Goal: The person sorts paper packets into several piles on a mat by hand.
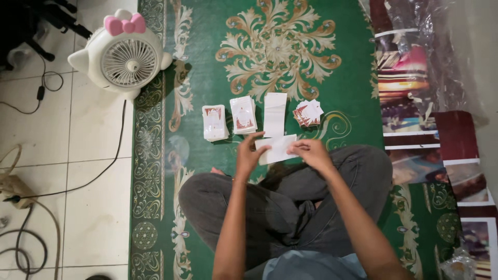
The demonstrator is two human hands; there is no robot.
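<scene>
- Centre of frame: the left hand [248,155] and right hand [310,152] pinch a white paper slip [277,148] by its ends, fingers pressed on it, above the crossed legs.
- Just above lie card stacks [244,115] on the green carpet [207,78].
- Risk: the fan [128,61], upper left, could scatter loose cards; a loose pinch could drop the slip.

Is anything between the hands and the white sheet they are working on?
No. The left hand and the right hand both hold the white sheet directly, above the green carpet. The card stacks lie beyond it, not in the way.
</scene>
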